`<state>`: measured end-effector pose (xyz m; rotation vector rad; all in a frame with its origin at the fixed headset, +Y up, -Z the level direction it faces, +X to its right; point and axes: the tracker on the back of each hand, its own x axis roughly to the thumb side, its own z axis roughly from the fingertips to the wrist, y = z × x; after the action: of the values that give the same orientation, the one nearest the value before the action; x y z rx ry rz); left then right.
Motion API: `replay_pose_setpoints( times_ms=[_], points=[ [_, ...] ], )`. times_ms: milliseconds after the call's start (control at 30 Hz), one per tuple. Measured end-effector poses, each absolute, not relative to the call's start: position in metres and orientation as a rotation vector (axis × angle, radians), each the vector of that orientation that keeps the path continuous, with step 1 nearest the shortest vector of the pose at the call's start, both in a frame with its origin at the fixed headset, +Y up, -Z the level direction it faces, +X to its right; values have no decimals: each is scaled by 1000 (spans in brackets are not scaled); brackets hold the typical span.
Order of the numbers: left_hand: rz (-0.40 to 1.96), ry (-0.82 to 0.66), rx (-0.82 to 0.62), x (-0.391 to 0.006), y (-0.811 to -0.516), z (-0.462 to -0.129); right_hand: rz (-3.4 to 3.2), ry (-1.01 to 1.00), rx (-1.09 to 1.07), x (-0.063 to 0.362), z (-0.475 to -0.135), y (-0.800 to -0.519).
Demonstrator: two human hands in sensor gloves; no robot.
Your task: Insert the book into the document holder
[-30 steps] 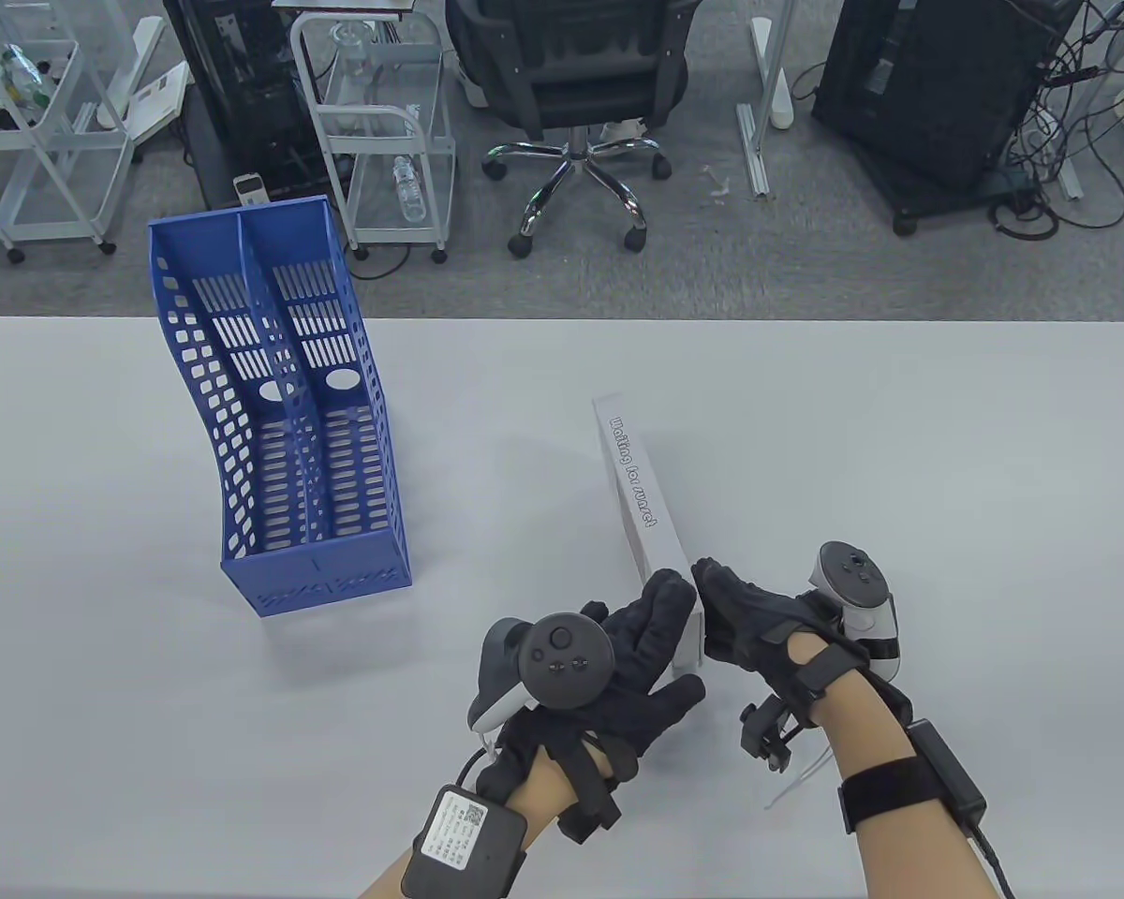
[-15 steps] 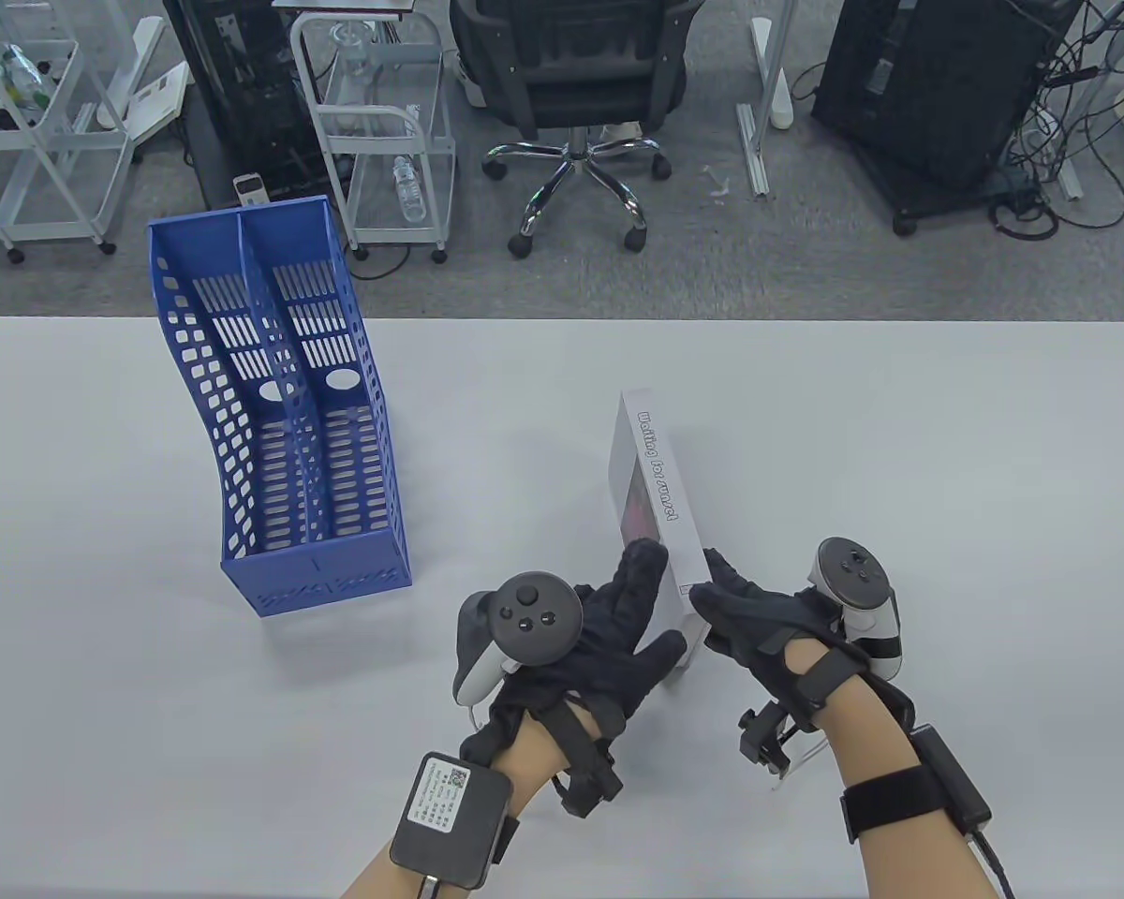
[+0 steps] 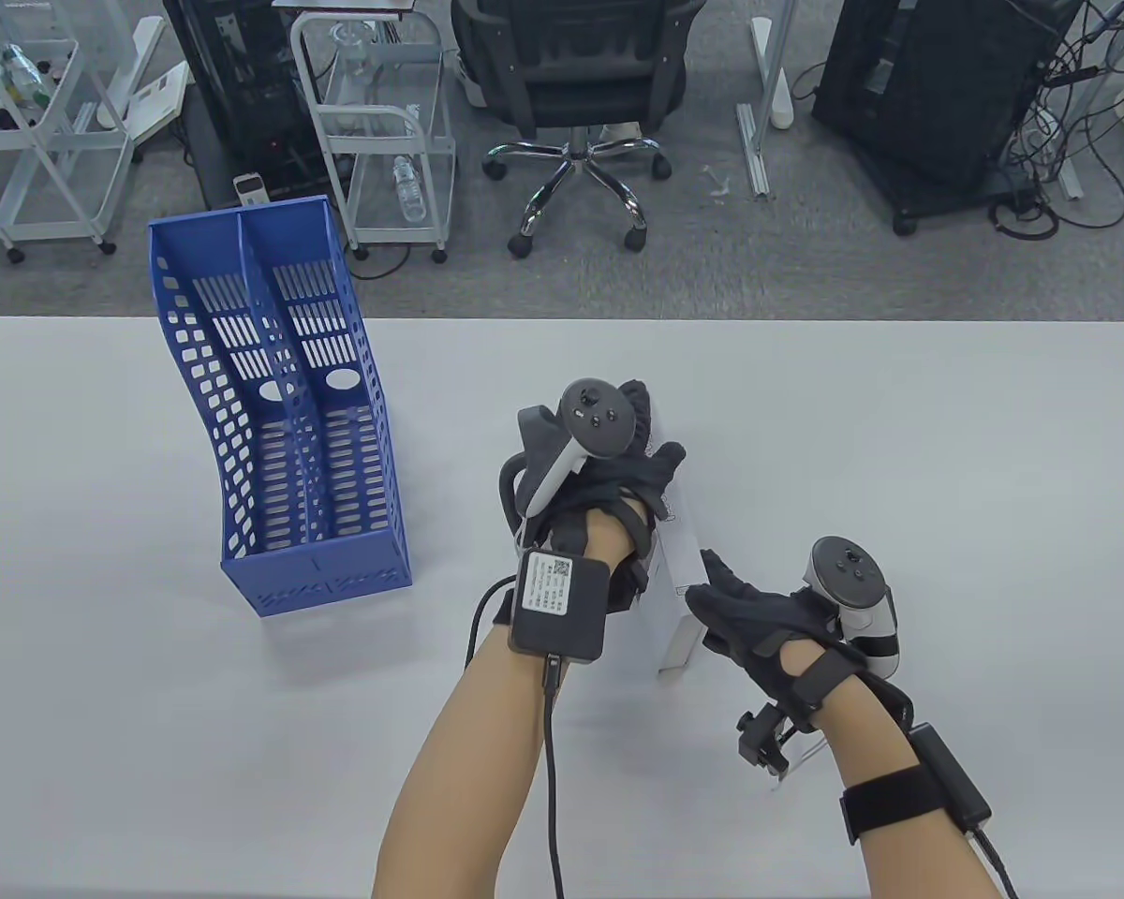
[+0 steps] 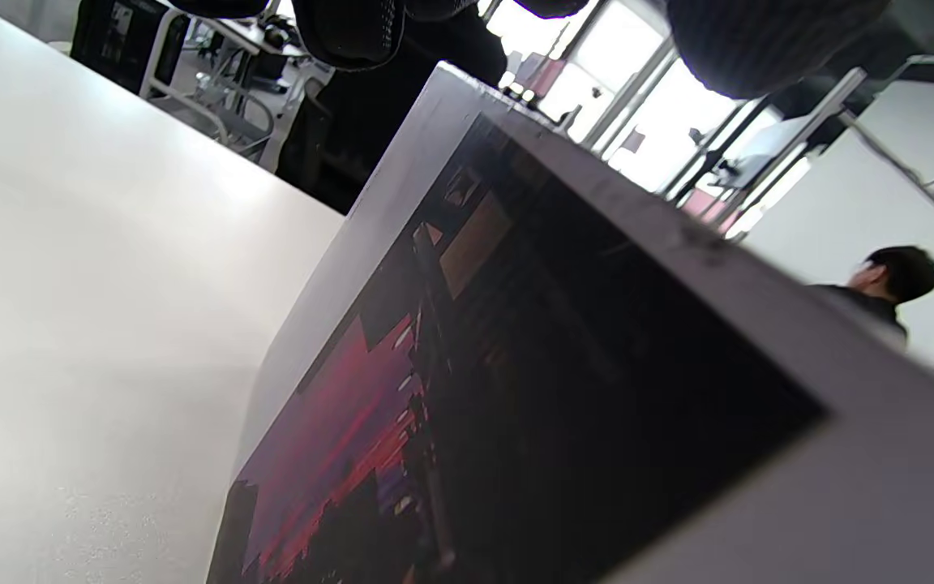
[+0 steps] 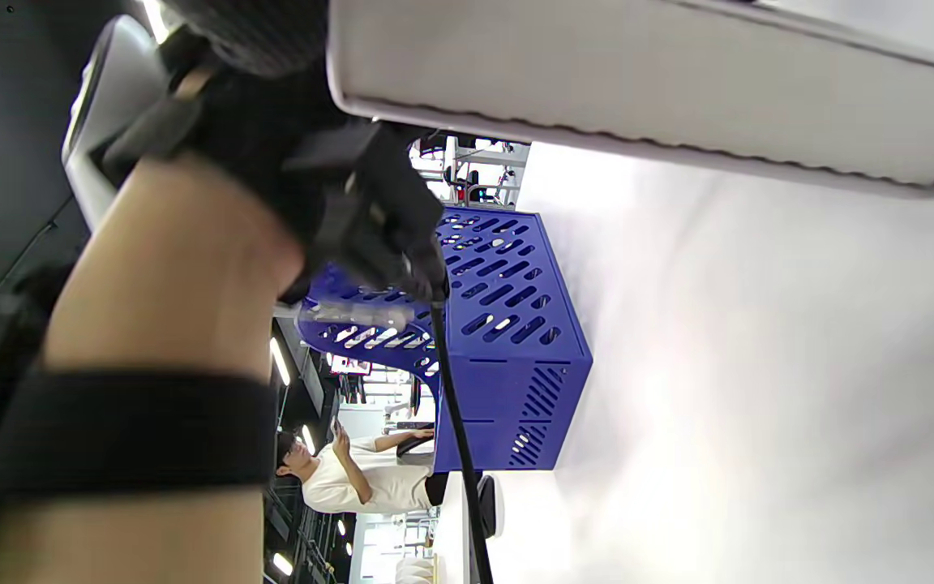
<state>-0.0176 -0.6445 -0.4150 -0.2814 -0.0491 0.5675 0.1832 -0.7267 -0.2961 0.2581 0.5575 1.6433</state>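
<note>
The white book [image 3: 676, 567] stands on its long edge near the table's middle. It also shows in the left wrist view [image 4: 516, 365], cover with a dark red picture, and in the right wrist view [image 5: 637, 89]. My left hand [image 3: 654, 431] grips the book's top edge from above, fingers over one face and thumb on the other. My right hand [image 3: 707, 585] touches the book's near end with its fingertips. The blue two-slot document holder [image 3: 281, 412] stands upright at the left, about a hand's width from the book. It also shows in the right wrist view [image 5: 507, 324].
The white table [image 3: 899, 449] runs to its far edge behind the holder. Beyond it are an office chair [image 3: 571, 84], wire carts [image 3: 384, 122] and black cabinets [image 3: 937, 84] on the floor.
My left hand has gone from beside the book's near end up and forward onto its top edge and taken hold. The book has tipped from leaning to upright. My right hand has barely moved.
</note>
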Motion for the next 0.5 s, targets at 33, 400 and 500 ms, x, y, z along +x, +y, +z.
replay_pose_setpoints(
  times_ms=[33, 400, 500],
  points=[
    [577, -39, -305, -16, -646, -420, 1645, 558, 260, 183, -296, -726],
    [418, 37, -487, -16, -638, -457, 1709, 584, 315, 171, -293, -720],
    [410, 50, -504, -13, -634, -461, 1729, 585, 328, 167, -291, -719]
  ],
)
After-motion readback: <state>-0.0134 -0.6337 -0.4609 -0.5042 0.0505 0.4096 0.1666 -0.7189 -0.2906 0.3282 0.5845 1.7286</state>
